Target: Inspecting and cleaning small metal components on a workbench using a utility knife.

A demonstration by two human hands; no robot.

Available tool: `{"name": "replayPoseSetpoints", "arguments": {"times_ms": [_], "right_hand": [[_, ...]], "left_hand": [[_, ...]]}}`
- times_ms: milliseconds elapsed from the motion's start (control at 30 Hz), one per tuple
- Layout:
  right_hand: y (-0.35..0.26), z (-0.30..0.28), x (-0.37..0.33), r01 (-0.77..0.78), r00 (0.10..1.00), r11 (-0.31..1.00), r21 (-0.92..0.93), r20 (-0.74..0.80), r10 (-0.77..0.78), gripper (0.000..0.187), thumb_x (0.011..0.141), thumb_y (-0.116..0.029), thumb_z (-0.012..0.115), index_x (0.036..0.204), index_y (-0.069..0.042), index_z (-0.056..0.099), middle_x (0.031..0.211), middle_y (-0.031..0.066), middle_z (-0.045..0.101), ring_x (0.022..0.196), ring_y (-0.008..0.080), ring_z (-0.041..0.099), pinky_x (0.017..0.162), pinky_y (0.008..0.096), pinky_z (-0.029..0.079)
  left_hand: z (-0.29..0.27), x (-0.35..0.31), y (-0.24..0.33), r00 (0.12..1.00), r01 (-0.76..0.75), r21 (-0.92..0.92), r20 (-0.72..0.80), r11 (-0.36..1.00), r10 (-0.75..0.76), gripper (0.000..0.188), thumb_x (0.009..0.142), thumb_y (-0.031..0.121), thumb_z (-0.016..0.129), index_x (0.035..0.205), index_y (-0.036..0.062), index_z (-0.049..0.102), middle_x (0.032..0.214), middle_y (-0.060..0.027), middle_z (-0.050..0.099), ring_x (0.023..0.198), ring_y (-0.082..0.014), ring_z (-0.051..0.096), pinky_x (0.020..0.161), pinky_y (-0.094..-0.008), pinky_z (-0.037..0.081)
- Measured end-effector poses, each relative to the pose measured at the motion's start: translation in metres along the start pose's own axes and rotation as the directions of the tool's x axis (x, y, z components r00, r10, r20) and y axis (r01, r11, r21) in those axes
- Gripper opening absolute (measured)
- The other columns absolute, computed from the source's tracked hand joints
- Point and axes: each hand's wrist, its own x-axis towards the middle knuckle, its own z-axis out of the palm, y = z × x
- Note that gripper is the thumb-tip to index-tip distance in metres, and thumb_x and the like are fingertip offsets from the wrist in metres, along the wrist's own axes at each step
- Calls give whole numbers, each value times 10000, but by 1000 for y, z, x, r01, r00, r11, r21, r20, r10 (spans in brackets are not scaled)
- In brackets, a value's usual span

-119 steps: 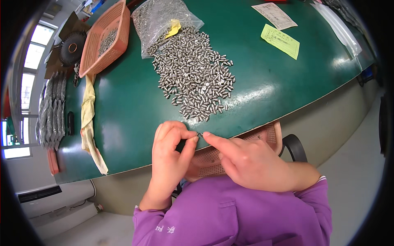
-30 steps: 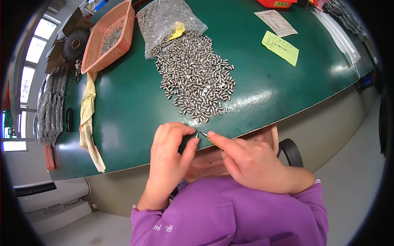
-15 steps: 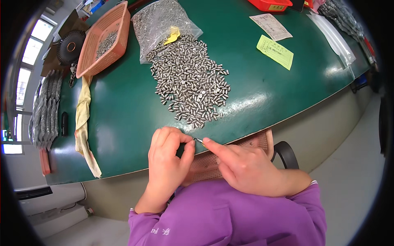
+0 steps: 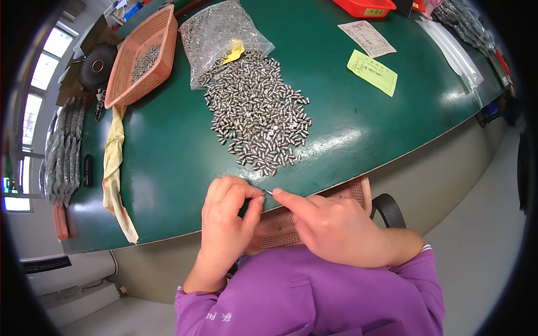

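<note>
- My left hand: thumb and forefinger pinched on a small metal part, over the near edge of the green surface, presumably because its size allows only fingertips
- My right hand: fingers closed on a slim tool, forefinger extended, likely steadying its tip
- Metal pieces heaped toward the near edge, apparently for easy reach

A yellow cloth lies left of the grip; a green slip, a white slip and a red tray lie ahead-right.
</note>
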Motion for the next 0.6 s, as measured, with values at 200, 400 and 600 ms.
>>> {"name": "replayPoseSetpoints", "arguments": {"times_ms": [200, 400, 600], "right_hand": [[2, -1, -5, -111, 989, 987, 120, -80, 121, 507, 837, 9, 627, 1339, -58, 612, 953, 152, 725, 695, 290, 703, 628, 397, 570], [5, 3, -5, -61, 992, 995, 76, -105, 69, 483, 857, -29, 625, 1339, -34, 595, 874, 154, 706, 657, 289, 696, 599, 385, 569], [8, 5, -7, -15, 991, 998, 65, -130, 23, 484, 872, -77, 632, 1348, -14, 568, 830, 157, 687, 633, 290, 692, 577, 377, 570]], "left_hand": [[-8, 3, -2, 997, 69, -53, -17, 996, -70, 174, 761, -5, 759, 903, 32, 665, 920, -103, 645, 888, -307, 615, 794, -403, 497], [2, 21, -23, 975, 151, 107, -182, 983, -130, 147, 801, 1, 737, 922, 45, 666, 967, -97, 629, 917, -301, 603, 794, -400, 498], [-3, 24, -18, 983, 160, 151, -117, 976, -143, 121, 806, -3, 726, 876, 42, 638, 921, -88, 623, 892, -299, 593, 778, -403, 491]]}}
